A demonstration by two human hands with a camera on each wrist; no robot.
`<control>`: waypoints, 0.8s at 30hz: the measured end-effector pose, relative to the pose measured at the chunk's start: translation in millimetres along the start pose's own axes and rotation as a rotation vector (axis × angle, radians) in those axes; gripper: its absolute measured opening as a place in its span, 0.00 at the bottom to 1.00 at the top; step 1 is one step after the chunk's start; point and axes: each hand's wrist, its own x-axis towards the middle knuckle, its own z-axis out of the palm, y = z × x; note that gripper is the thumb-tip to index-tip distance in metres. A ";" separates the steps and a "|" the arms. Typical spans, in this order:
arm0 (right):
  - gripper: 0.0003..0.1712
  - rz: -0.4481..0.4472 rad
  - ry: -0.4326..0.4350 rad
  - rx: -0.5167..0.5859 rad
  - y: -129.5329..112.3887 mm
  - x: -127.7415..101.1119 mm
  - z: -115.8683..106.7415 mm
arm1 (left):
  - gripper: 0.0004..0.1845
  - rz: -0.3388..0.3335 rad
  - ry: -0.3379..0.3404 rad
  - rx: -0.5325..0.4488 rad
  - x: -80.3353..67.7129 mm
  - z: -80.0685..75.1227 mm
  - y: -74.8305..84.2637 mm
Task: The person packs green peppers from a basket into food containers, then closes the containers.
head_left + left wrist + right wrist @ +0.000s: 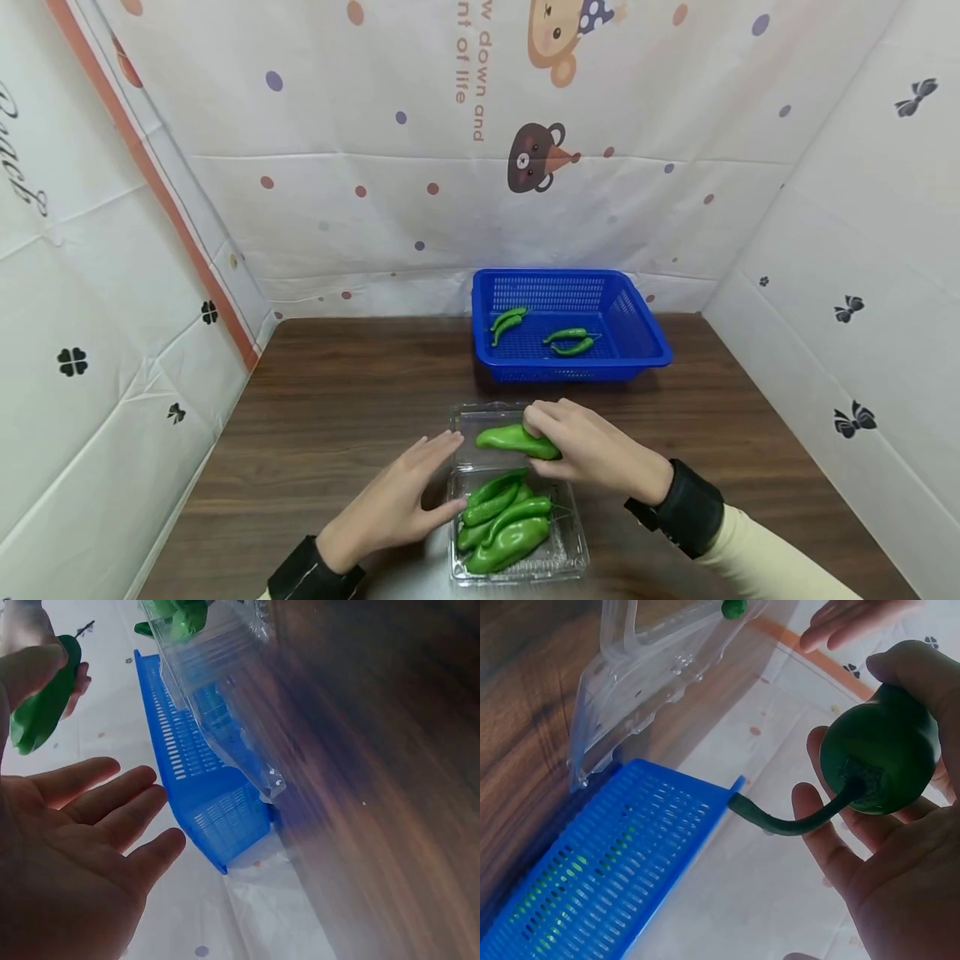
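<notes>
Right hand [592, 450] gripped a green pepper [517, 440] just above the open clear clamshell box [558, 554] of peppers, blue basket [645, 333] beyond it, while left hand [397, 500] rested flat, fingers straight, beside the box's left edge.

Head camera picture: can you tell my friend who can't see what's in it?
A person's right hand holds a green pepper above a clear plastic box of more green peppers, while the left hand, fingers straight, rests beside the box. Behind it on the brown wooden table sits a blue basket holding four small peppers.
</notes>
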 end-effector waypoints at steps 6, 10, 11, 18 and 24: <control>0.27 -0.015 0.006 0.016 -5.2 -2.3 0.5 | 0.47 0.007 -0.009 0.024 -9.9 2.7 3.7; 0.28 -0.026 0.014 0.019 -9.2 -3.8 1.4 | 0.51 0.021 0.003 0.048 -14.7 6.7 7.4; 0.28 -0.024 0.015 0.016 -10.4 -4.0 1.6 | 0.52 0.025 0.009 0.053 -15.7 7.9 8.0; 0.27 -0.025 0.032 0.012 -17.5 -7.4 6.0 | 0.57 0.030 0.030 0.068 -22.9 15.8 10.8; 0.28 -0.029 0.021 0.031 -21.9 -12.6 11.4 | 0.56 0.068 0.049 0.068 -29.4 20.9 11.3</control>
